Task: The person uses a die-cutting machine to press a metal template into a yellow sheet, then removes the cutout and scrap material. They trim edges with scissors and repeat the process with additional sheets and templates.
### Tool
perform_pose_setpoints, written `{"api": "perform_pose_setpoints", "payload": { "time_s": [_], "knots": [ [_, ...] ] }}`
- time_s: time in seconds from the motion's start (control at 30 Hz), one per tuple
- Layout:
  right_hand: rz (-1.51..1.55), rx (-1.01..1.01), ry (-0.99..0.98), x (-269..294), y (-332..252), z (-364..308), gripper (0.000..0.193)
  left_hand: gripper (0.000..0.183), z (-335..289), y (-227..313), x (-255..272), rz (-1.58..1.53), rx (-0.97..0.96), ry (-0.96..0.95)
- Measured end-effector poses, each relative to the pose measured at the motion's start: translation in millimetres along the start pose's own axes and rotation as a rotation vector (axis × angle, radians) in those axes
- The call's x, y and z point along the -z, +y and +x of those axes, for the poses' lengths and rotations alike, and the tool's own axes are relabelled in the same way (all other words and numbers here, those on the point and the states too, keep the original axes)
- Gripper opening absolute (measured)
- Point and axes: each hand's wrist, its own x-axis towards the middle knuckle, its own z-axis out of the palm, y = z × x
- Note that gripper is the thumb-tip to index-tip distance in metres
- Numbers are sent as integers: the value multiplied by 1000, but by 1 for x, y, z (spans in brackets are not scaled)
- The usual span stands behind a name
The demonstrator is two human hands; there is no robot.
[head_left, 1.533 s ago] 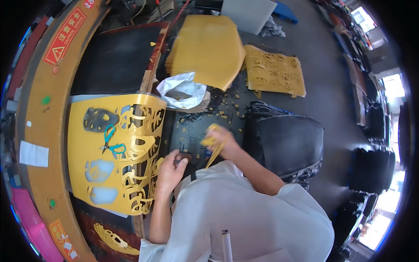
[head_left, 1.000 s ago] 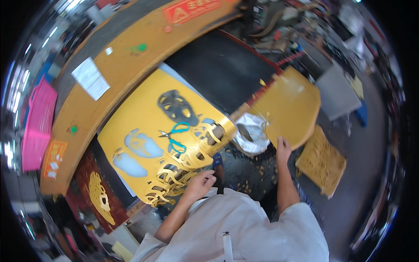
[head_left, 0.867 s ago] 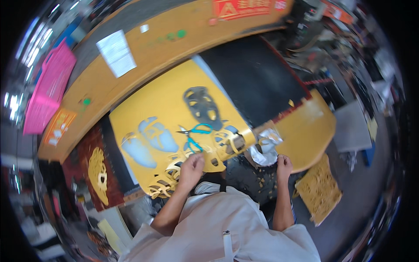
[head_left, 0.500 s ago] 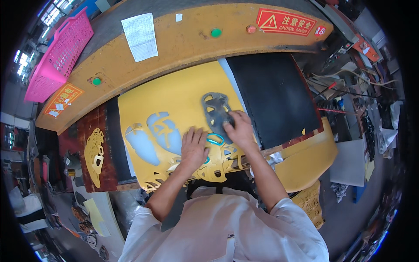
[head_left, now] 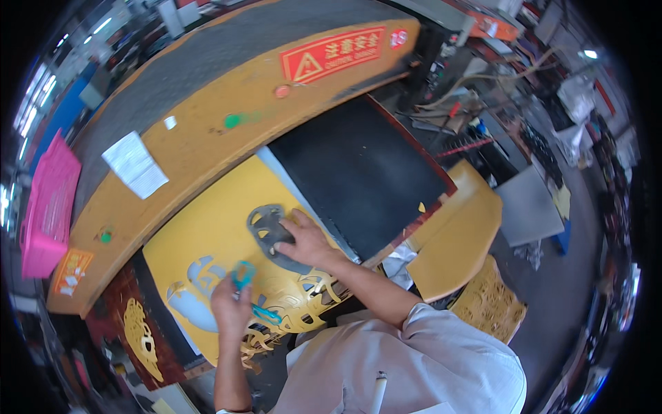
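Observation:
A yellow sheet [head_left: 227, 196] lies on the machine bed, with sole-shaped cutouts [head_left: 193, 308] at its left that show pale blue beneath. On the sheet rests a dark grey, sole-shaped cutting die [head_left: 264, 234] with several openings. My right hand [head_left: 303, 241] grips the die's right side, thumb and fingers closed over it. Raised a little above the near part of the sheet, my left hand [head_left: 231, 303] is closed on teal-handled scissors [head_left: 265, 315]. One handle loop shows beyond the fingers; the blades are hidden. Yellow lattice-like offcuts [head_left: 314, 297] hang along the sheet's near edge.
An orange machine beam [head_left: 200, 148] with buttons and a paper sheet [head_left: 136, 165] spans the far side. A pink basket [head_left: 52, 207] stands far left. A black pad [head_left: 365, 165] lies right of the sheet, and a yellow offcut [head_left: 143, 341] lies left.
My left hand has lifted from the sheet, taking up the teal-handled scissors. My right hand stays on the die. The whole view has turned toward the right.

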Motion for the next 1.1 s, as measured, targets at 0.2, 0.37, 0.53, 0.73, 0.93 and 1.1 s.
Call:
{"api": "perform_pose_setpoints", "payload": {
  "time_s": [0.2,0.37,0.53,0.73,0.93,1.1],
  "knots": [
    [-30,-139,256,127,119,-23,48,19,87,71,-20,-657,173,-100],
    [144,-298,422,256,217,-26,40,35,155,189,-131,-523,96,-654],
    [374,-401,598,345,319,-17,36,34,239,268,-270,-1214,787,-870],
    [460,-272,732,434,415,49,26,37,283,296,-399,-1003,593,-734],
    [665,-176,893,537,460,175,26,38,287,296,-416,-909,783,-681],
    [880,-108,1105,597,477,261,30,36,285,303,-419,-812,776,-626]
  ]
}}
